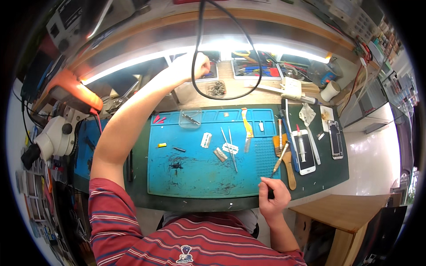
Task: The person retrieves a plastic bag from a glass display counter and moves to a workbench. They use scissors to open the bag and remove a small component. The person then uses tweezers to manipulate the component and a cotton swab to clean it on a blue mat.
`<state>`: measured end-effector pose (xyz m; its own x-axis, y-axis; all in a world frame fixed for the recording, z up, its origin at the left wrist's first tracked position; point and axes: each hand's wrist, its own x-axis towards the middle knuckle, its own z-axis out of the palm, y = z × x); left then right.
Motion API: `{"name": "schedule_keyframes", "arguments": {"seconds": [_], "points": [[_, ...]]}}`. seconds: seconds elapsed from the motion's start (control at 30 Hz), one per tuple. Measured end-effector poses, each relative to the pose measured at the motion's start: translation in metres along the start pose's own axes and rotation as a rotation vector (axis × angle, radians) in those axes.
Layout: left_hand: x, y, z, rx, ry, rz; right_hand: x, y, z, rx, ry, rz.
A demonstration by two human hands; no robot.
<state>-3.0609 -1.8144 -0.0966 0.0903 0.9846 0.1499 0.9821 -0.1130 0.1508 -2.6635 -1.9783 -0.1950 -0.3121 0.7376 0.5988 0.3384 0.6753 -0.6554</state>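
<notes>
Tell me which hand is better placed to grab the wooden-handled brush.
Probably the right hand: it is near the brush, at the front right corner of the blue mat. The left hand is far back, by a tray.

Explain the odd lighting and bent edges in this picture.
All in the head view: the light strip glares white, and the left hand near it looks bright; the wooden shelf bows because the fisheye lens bends straight edges; the floor at right looks washed out; the picture's corners go black.

Right hand (pixel 274 198) curls; outstretched left hand (pixel 200 65) seems fisted.
</notes>
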Motion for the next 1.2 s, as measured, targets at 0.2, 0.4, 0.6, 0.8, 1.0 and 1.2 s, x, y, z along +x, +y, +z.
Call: {"name": "schedule_keyframes", "arguments": {"seconds": [0.2,0.4,0.6,0.8,1.0,1.2], "points": [[0.003,-0.016,-0.005,0.125,0.103,-0.141,-0.002,-0.005,0.002,-0.039,0.005,0.079],[0.036,-0.032,0.038,0.004,-0.111,-0.176,0.003,-0.009,0.005,-0.079,-0.013,0.093],[0.05,-0.02,0.059,0.125,-0.113,-0.129,0.003,-0.008,0.004,-0.081,0.009,0.083],[0.038,-0.006,0.046,0.342,0.056,-0.028,0.006,-0.01,0.001,0.001,0.047,0.213],[-0.043,0.032,0.024,-0.034,0.381,0.277,0.027,-0.005,-0.021,-0.192,0.077,0.234],[-0.162,0.058,0.009,-1.091,0.009,-0.185,0.047,-0.023,0.0,-0.182,-0.197,0.173]]}}
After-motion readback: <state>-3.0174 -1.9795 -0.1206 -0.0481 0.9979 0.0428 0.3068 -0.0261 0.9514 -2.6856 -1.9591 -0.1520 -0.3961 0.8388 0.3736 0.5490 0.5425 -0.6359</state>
